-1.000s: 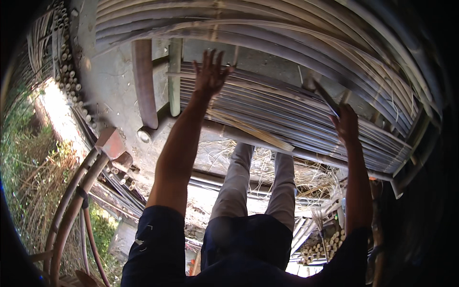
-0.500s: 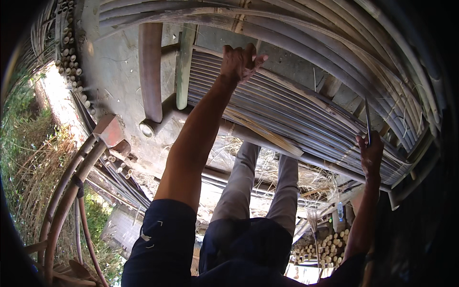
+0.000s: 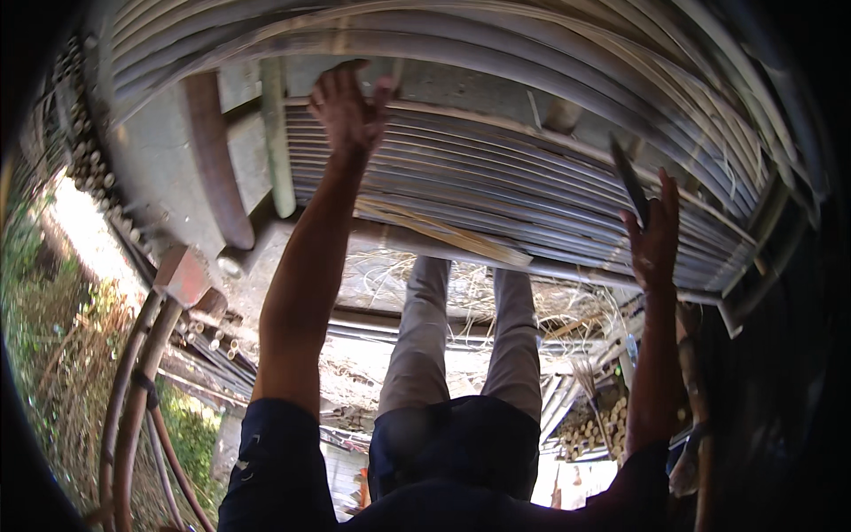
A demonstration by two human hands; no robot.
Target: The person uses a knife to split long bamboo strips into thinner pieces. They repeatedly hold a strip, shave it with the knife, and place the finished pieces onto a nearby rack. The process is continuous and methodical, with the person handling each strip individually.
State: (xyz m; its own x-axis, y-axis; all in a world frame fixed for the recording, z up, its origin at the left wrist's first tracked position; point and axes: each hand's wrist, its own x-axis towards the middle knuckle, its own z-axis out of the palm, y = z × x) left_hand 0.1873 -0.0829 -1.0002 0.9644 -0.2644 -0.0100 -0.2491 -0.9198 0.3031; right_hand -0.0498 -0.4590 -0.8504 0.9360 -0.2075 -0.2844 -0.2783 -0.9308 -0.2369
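My left hand (image 3: 350, 111) is raised over the far edge of a slatted bamboo panel (image 3: 443, 168), near its left end. Its fingers are spread and nothing shows in them. On the right, my right hand (image 3: 654, 238) holds a knife (image 3: 628, 177) above the panel's right part. The dark blade points up and slightly left, while some fingers stretch loosely past the handle, which the hand mostly hides. A pale split bamboo strip (image 3: 479, 246) lies slantwise across the near slats. A thick bamboo pole (image 3: 399, 238) runs along the panel's near side.
Long bamboo strips (image 3: 425, 44) arch across the far side. Left of the panel stand a brown bamboo piece (image 3: 213, 160) and a greenish one (image 3: 277, 142). Shavings (image 3: 461, 293) litter the ground by my legs. A curved-pole frame (image 3: 142, 399) stands lower left, cut bamboo (image 3: 585, 434) lower right.
The whole view has shifted. My left hand has moved left along the panel's far edge. My right hand has risen and moved left, the knife now tilted further left.
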